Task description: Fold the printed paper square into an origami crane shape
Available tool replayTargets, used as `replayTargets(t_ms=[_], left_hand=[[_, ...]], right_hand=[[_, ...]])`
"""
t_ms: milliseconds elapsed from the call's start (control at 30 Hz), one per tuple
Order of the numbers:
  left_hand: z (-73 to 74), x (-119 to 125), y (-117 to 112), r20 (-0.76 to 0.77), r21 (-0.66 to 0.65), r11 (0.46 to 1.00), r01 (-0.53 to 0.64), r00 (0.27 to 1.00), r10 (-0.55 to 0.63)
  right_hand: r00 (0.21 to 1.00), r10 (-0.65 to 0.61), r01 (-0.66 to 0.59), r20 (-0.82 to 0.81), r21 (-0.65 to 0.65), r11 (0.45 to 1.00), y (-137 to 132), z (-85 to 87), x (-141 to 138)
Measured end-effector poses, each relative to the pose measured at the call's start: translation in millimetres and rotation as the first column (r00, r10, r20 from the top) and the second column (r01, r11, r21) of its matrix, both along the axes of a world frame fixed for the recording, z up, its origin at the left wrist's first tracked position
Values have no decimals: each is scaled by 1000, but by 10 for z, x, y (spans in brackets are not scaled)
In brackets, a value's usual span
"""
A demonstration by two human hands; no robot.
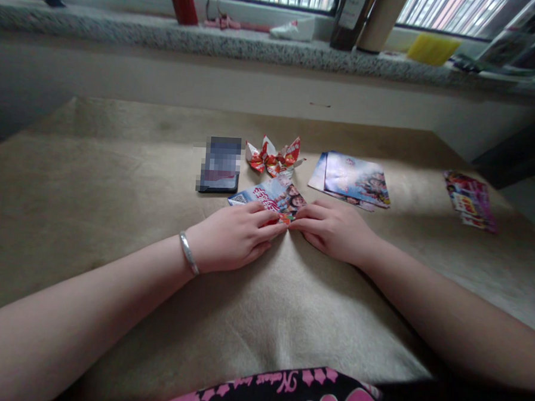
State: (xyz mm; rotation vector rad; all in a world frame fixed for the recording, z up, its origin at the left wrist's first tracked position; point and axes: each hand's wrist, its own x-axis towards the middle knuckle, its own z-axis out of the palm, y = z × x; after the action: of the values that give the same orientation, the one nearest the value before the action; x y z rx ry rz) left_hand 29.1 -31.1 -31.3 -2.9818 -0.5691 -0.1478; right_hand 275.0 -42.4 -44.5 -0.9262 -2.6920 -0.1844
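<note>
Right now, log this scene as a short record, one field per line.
Left hand: fingers on the printed sheet, silver bracelet at the wrist
Right hand: fingertips at the sheet's near right edge, close to the left's
Beyond the sheet: red-and-white folded paper
Left of the folded paper: smartphone, image pixelated
Right of it: overlapping printed sheets
Far right: red and pink printed slips
Surface: brown-covered table

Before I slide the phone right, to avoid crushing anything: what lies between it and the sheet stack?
In the head view: red folded paper and part of the handheld printed sheet.
</note>
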Motion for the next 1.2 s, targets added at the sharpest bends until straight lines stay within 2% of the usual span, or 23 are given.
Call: replayTargets(t_ms=[233, 500, 733, 1200], left_hand=[[3, 3, -3, 16, -28, 1000, -7, 1000, 7], [27, 9, -28, 10, -19, 999, -28, 1000, 28], [22, 12, -27, 24, -17, 1000, -13, 1000, 13], [-24, -14, -11, 13, -22, 1000, -18, 1000, 19]], right_hand=[[1000, 26, -26, -16, -1, 1000, 4, 2, 9], [999, -3, 3, 51, -9, 1000, -6, 23, 13], [1000, -25, 25, 8, -85, 996, -1, 73, 84], [998, -41, 45, 45, -94, 995, 47, 98, 226]])
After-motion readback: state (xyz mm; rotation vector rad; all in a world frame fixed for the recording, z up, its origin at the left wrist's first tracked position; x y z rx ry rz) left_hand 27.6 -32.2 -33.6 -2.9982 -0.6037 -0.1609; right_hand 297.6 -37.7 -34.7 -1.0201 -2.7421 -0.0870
